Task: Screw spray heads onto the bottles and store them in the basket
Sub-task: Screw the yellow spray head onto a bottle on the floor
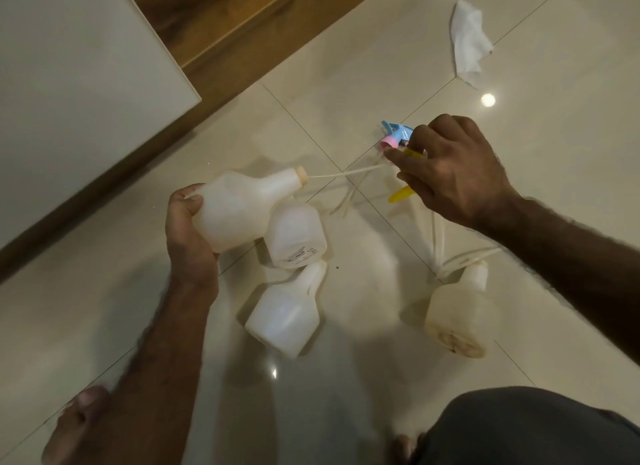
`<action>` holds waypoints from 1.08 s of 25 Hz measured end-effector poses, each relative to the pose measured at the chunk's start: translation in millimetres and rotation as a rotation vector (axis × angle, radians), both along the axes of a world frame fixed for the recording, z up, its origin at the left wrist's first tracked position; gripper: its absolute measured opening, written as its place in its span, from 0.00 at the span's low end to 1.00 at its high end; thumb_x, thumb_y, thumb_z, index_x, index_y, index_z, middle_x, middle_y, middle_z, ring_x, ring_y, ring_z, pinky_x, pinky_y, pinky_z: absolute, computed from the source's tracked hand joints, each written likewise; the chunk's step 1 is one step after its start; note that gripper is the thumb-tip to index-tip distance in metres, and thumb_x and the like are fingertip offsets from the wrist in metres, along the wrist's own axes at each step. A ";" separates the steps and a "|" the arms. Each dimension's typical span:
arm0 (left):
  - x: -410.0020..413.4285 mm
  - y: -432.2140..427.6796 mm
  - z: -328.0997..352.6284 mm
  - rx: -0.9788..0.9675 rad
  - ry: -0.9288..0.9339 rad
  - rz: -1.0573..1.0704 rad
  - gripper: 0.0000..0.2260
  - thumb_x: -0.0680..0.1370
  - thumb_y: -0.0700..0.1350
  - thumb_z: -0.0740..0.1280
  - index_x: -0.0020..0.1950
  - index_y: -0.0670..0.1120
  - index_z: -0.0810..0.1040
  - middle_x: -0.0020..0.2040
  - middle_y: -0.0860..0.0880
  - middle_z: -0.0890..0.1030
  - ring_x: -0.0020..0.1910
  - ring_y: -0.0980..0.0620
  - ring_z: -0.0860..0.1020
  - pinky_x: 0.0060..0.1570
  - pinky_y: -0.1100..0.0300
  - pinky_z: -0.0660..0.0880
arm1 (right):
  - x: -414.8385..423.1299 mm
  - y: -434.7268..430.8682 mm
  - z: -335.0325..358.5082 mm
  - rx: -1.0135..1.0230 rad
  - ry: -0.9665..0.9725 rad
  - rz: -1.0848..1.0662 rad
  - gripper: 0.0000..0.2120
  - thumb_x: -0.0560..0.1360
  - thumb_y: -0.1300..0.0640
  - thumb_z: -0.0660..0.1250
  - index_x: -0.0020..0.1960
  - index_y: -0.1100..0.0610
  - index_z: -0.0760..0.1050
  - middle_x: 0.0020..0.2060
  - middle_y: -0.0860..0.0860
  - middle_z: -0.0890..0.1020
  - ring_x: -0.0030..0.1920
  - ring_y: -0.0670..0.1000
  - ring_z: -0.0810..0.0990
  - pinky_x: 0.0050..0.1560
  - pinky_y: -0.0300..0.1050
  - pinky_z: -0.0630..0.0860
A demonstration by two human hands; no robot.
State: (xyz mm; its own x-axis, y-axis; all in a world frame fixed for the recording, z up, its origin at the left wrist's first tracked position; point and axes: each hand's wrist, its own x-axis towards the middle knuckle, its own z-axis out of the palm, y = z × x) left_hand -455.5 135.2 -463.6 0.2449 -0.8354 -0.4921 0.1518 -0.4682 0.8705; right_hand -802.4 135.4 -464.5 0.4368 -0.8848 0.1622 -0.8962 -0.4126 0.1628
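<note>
My left hand (188,236) grips a white plastic bottle (239,208) by its base, neck pointing right. My right hand (450,166) holds a spray head with a yellow trigger (401,193); its thin dip tube (346,172) reaches to the bottle's mouth. A blue and pink spray head (396,135) lies on the floor just behind my right fingers. Three more white bottles lie on the tiles: one (298,236) under the held bottle, one (287,312) below it, one (457,315) at the right. No basket is in view.
Several loose dip tubes (440,253) lie on the glossy tiled floor below my right arm. A crumpled white cloth (469,45) lies at the upper right. A white cabinet panel (76,83) and a wooden strip (221,38) border the upper left. My foot (79,426) and knee (533,430) are at the bottom.
</note>
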 end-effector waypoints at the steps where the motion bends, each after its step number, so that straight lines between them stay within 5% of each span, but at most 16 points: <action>1: 0.0 -1.0 -1.3 -0.009 -0.013 -0.010 0.19 0.73 0.54 0.58 0.61 0.51 0.78 0.59 0.47 0.81 0.64 0.36 0.80 0.40 0.57 0.78 | -1.3 1.1 1.0 0.010 0.008 0.000 0.19 0.77 0.55 0.70 0.67 0.58 0.76 0.50 0.61 0.79 0.48 0.63 0.76 0.50 0.59 0.72; 4: -3.0 -5.0 -0.6 -0.044 -0.041 -0.078 0.15 0.72 0.54 0.61 0.57 0.55 0.78 0.61 0.47 0.80 0.67 0.32 0.78 0.44 0.54 0.77 | 5.0 -4.9 9.5 0.016 0.012 0.021 0.19 0.77 0.54 0.70 0.67 0.58 0.76 0.50 0.61 0.80 0.49 0.63 0.76 0.52 0.60 0.72; 9: -15.1 -14.5 1.6 -0.097 -0.045 -0.211 0.22 0.65 0.61 0.64 0.56 0.55 0.77 0.61 0.46 0.79 0.60 0.40 0.80 0.39 0.56 0.79 | 45.8 -17.2 27.6 0.155 -0.134 0.070 0.23 0.73 0.46 0.69 0.64 0.56 0.78 0.47 0.54 0.83 0.51 0.60 0.77 0.60 0.58 0.70; 14: -12.1 -23.7 0.6 -0.117 -0.076 -0.233 0.22 0.65 0.61 0.63 0.57 0.56 0.78 0.65 0.43 0.79 0.64 0.37 0.79 0.40 0.56 0.80 | 71.5 -28.2 38.8 0.440 -0.460 0.012 0.25 0.68 0.42 0.73 0.60 0.54 0.77 0.46 0.46 0.84 0.46 0.49 0.74 0.55 0.47 0.67; 22: -10.0 -25.1 9.1 -0.094 -0.029 -0.238 0.23 0.65 0.62 0.63 0.57 0.55 0.79 0.62 0.46 0.80 0.66 0.33 0.78 0.45 0.52 0.78 | 77.6 -30.2 43.7 0.472 -0.511 -0.008 0.18 0.70 0.46 0.77 0.54 0.54 0.80 0.45 0.48 0.84 0.45 0.47 0.72 0.45 0.37 0.60; 27: -16.1 -32.0 21.3 0.143 -0.031 -0.207 0.11 0.81 0.59 0.62 0.56 0.56 0.79 0.60 0.47 0.83 0.62 0.38 0.82 0.46 0.49 0.82 | 70.4 -28.3 51.9 0.542 -0.663 -0.009 0.17 0.70 0.45 0.74 0.52 0.55 0.85 0.44 0.49 0.86 0.45 0.50 0.79 0.46 0.49 0.75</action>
